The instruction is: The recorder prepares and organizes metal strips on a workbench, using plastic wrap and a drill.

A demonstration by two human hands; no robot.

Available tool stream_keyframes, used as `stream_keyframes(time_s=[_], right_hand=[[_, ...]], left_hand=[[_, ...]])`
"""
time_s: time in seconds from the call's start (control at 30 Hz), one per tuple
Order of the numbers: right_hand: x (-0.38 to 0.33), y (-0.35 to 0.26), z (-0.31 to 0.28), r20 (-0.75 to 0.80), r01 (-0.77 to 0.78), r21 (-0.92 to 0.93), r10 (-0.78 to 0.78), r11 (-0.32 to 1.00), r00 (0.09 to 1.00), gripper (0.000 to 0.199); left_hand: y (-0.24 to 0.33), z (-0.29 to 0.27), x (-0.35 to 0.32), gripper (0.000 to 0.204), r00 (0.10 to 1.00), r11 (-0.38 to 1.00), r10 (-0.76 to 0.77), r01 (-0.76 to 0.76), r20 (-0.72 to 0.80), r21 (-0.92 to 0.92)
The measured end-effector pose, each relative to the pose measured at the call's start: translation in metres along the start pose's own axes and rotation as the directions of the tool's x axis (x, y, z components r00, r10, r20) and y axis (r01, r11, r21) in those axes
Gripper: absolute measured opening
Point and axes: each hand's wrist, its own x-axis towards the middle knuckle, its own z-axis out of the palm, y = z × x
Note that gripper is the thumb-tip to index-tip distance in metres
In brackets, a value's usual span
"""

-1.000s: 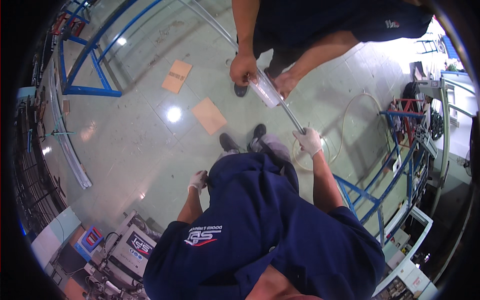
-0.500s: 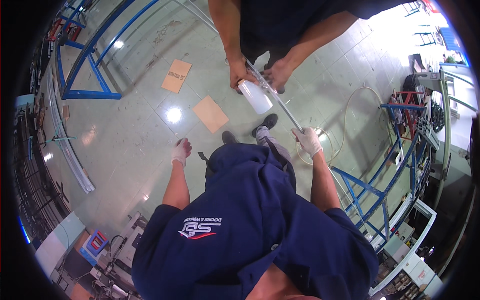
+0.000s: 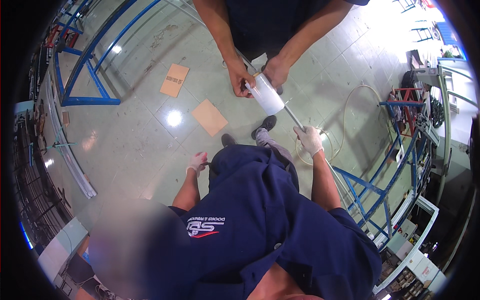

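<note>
A gloved right hand (image 3: 309, 140) closes around a thin metal rod (image 3: 294, 119) at about one o'clock, its grip wrapped tight, while the gloved left hand (image 3: 198, 162) hangs curled at ten o'clock, holding nothing that shows. At twelve o'clock a co-worker's hands (image 3: 240, 80) press a film roll (image 3: 266, 97) onto the rod's far end; wrapping appears barely begun, most of the rod bare.

A: Place?
B: Workshop. Green tiled floor (image 3: 125, 145), blue steel racks (image 3: 87, 75), metal frames (image 3: 415, 235) stacked at the side.
A: More?
B: Hose (image 3: 350, 110) coiled on floor, cardboard scraps (image 3: 210, 116).
</note>
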Motion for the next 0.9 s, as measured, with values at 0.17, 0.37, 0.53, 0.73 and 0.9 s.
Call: stream_keyframes(time_s=[0.17,0.37,0.53,0.73,0.9], right_hand=[[0.006,0.008,-0.001,-0.015,0.015,-0.004,-0.015,1.000,1.000,0.051],[0.015,0.004,-0.008,0.019,-0.030,-0.011,0.030,0.999,0.999,0.050],[0.017,0.010,-0.014,-0.038,-0.016,-0.015,0.016,1.000,0.999,0.049],[0.019,0.021,-0.008,-0.006,-0.019,-0.037,0.019,0.999,1.000,0.050],[0.005,0.013,-0.014,0.016,-0.017,-0.049,0.017,0.999,1.000,0.049]], left_hand=[[-0.017,-0.011,-0.007,0.021,0.991,0.983,-0.123,0.130,-0.061,0.129],[0.001,-0.026,0.009,0.021,0.995,0.995,-0.095,0.095,0.026,0.009],[0.046,0.011,0.012,0.036,0.995,0.992,-0.015,0.027,-0.101,0.126],[0.049,0.019,0.027,0.017,0.996,0.987,0.088,-0.084,-0.020,0.139],[0.051,0.015,0.029,0.032,1.000,0.960,-0.027,0.024,0.008,0.279]])
